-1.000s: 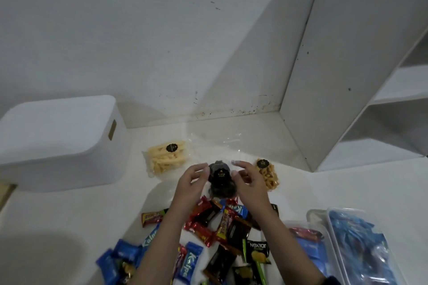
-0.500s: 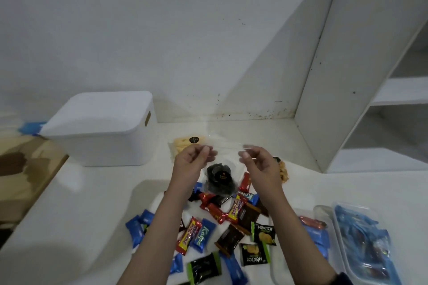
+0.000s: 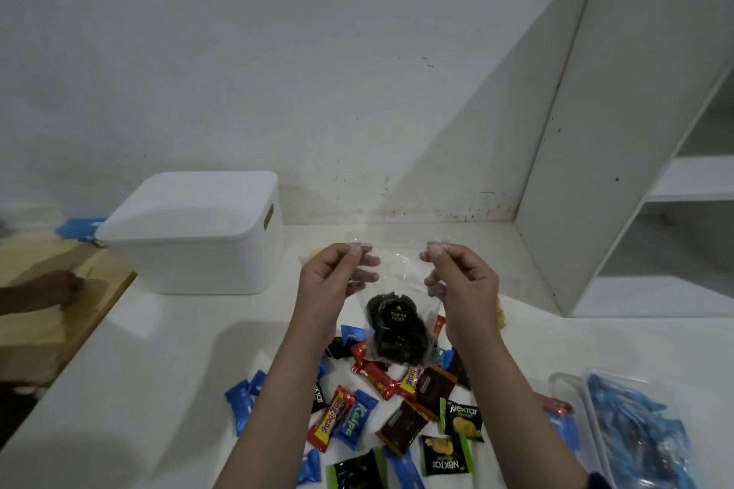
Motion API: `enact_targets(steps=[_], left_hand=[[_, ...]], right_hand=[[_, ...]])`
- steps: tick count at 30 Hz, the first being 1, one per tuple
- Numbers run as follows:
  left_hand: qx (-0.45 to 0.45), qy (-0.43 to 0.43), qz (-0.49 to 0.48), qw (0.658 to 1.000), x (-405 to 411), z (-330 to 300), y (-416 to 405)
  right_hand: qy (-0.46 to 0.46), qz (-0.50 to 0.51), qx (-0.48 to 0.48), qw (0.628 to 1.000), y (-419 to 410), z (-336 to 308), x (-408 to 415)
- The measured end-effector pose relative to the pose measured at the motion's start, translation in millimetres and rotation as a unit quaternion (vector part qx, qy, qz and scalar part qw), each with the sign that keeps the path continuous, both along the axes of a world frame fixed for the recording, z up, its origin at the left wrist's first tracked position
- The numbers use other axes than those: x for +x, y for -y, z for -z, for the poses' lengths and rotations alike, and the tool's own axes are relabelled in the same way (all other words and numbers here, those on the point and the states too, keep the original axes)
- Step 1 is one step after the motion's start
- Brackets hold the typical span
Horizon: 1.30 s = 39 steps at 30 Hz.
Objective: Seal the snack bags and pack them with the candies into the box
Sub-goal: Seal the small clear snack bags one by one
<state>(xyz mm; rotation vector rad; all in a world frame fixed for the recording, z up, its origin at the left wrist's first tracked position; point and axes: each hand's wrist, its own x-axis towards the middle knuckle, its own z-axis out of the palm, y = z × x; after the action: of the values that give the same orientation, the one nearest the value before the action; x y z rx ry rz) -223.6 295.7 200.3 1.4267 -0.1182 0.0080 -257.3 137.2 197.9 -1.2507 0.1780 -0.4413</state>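
Observation:
A clear snack bag [image 3: 397, 329] with dark snacks and a round black label hangs in the air above the candies. My left hand [image 3: 333, 282] pinches its top left corner and my right hand [image 3: 460, 282] pinches its top right corner. Below lies a pile of wrapped candies [image 3: 381, 409] in red, blue, black and green wrappers on the white table. Two more snack bags lie behind my hands, mostly hidden: a yellowish one [image 3: 311, 254] and an orange one [image 3: 501, 316]. A white lidded box [image 3: 194, 234] stands at the left.
A clear plastic container [image 3: 635, 433] with blue-wrapped candies sits at the lower right, and another clear tray [image 3: 560, 393] lies beside it. A white shelf unit [image 3: 595, 171] rises at the right. At the far left another person's hand [image 3: 39, 290] rests on a wooden surface.
My hands have lifted the dark snack bag off the table and now hold it up by its top corners. The camera view has tilted and shifted left, showing more of the white box.

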Motion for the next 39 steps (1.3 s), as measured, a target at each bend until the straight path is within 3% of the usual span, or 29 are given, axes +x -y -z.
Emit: enact_targets(steps=[12,23,33,39], left_hand=[[0.014,0.027,-0.007,1.0,-9,-9,10],[0.015,0.103,-0.051,0.993,-7,-13,16],[-0.012,0.048,-0.041,0.998,-12,-12,20],[0.052,0.041,-0.002,0.998,-20,-16,25]], right_hand=[[0.008,0.015,0.012,1.0,1,-9,-5],[0.002,-0.014,0.041,0.999,0,-10,-5],[0.007,-0.026,-0.054,0.998,4,-10,-4],[0.022,-0.018,-0.094,0.995,5,-6,-6]])
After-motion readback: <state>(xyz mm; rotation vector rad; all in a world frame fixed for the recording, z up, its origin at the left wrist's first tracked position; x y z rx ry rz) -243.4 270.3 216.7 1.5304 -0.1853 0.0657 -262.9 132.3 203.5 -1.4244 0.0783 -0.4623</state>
